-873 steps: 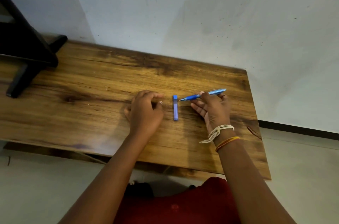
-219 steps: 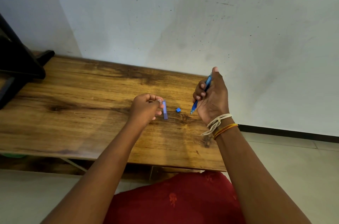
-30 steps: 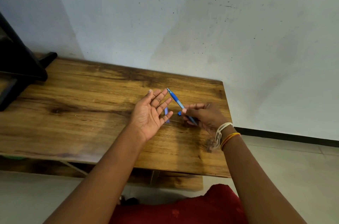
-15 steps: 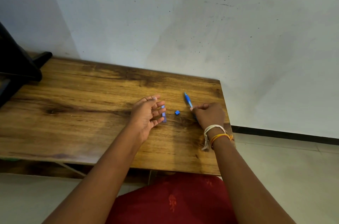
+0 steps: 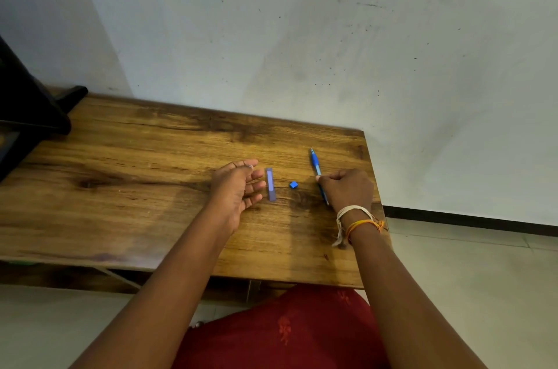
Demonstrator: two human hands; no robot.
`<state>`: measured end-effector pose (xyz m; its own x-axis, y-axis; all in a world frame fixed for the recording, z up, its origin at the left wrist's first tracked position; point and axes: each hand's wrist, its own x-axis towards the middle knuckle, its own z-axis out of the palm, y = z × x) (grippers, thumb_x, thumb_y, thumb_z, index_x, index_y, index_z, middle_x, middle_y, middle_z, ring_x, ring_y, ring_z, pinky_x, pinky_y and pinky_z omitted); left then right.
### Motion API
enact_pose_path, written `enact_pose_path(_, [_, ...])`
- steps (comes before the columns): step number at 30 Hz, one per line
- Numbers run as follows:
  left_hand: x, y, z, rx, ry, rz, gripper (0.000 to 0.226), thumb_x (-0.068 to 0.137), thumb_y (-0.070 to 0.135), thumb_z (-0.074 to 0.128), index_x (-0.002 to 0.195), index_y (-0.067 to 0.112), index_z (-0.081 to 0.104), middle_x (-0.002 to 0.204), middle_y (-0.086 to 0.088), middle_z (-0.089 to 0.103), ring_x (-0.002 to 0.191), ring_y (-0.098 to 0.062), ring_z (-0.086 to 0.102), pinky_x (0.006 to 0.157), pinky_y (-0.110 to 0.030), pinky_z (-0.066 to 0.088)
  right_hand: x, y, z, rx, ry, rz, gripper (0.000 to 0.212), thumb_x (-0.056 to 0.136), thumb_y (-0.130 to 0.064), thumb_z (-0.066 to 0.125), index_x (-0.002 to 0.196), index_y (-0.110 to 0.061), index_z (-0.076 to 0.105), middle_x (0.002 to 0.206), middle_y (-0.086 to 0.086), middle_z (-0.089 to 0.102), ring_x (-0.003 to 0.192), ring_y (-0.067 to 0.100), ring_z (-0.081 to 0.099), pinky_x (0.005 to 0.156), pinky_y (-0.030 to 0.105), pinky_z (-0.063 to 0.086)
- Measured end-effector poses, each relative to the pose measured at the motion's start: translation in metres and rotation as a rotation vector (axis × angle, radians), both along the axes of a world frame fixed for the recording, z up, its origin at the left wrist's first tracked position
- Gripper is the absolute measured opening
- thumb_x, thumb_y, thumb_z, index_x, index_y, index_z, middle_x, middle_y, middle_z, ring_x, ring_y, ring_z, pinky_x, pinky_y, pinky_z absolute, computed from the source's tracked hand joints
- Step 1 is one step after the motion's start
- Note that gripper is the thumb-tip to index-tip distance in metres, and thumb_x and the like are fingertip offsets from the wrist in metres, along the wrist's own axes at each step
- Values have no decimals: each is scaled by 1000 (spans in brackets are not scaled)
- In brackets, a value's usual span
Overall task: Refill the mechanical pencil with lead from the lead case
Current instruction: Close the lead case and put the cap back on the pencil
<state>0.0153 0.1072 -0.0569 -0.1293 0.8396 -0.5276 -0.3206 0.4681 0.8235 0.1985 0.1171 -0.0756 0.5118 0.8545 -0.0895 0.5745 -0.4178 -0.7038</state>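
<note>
No brand or writing can be read on anything here; the lead case carries only a pale strip down its middle, too small to make out.

The mechanical pencil is slim and blue, with a darker blue grip near its tip and a paler barrel behind it. It lies on the wooden table near the right edge, tip pointing away toward the wall. The right hand rests over its rear end, fingers curled down onto the barrel, so the back part of the pencil is hidden beneath them; whether the fingers pinch it or merely press it to the wood cannot be told.

The lead case is a narrow, translucent purple-blue stick lying flat on the table, lengthwise toward the wall, well apart from the pencil. Between the two sits a small blue cap, alone on the wood and touching neither.

The left hand is loosely spread, palm turned toward the case, fingertips just beside it, holding nothing. The two hands are apart, with case and cap between them.

On the right wrist are white thread bands and an orange band. A black stand occupies the table's far left corner. A marked white wall rises behind, and red cloth shows at the bottom.
</note>
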Motion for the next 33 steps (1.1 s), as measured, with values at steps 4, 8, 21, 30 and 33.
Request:
enact_pose_path(4, [0, 2, -3, 2, 74, -13, 20, 93, 9, 48, 86, 20, 62, 82, -2, 69, 67, -13, 63, 60, -28, 50, -5, -1, 6, 33, -29, 24, 24, 79, -36, 73, 87, -14, 74, 77, 1, 69, 68, 11, 57, 52, 19, 38])
enact_pose_path(8, [1, 3, -12, 109, 399, -82, 16, 87, 4, 55, 89, 18, 63, 84, -6, 69, 63, -14, 64, 55, -29, 55, -27, -3, 12, 91, -119, 208, 14, 85, -20, 66, 94, -12, 74, 91, 7, 74, 80, 18, 66, 68, 23, 48])
enact_pose_path(21, [28, 1, -36, 308, 1185, -222, 27, 78, 39, 71, 87, 15, 62, 81, -2, 65, 75, -19, 62, 61, -29, 49, -36, -6, 6, -34, -270, 362, 15, 86, -15, 64, 97, -9, 72, 98, 11, 72, 94, 25, 66, 84, 34, 55])
enact_pose_path(30, [35, 5, -35, 188, 1101, -135, 13, 76, 27, 69, 75, 15, 65, 74, -2, 65, 69, -20, 62, 50, -25, 38, -30, -8, 5, -33, -165, 413, 7, 79, -14, 72, 85, -14, 69, 89, 7, 71, 87, 21, 66, 81, 36, 56])
enact_pose_path(33, [29, 8, -27, 102, 865, -72, 19, 75, 32, 71, 65, 16, 67, 62, -3, 68, 54, -20, 66, 50, -28, 53, -27, -8, 7, -31, -118, 420, 7, 78, -13, 73, 83, -13, 69, 86, 6, 71, 85, 19, 66, 80, 33, 56])
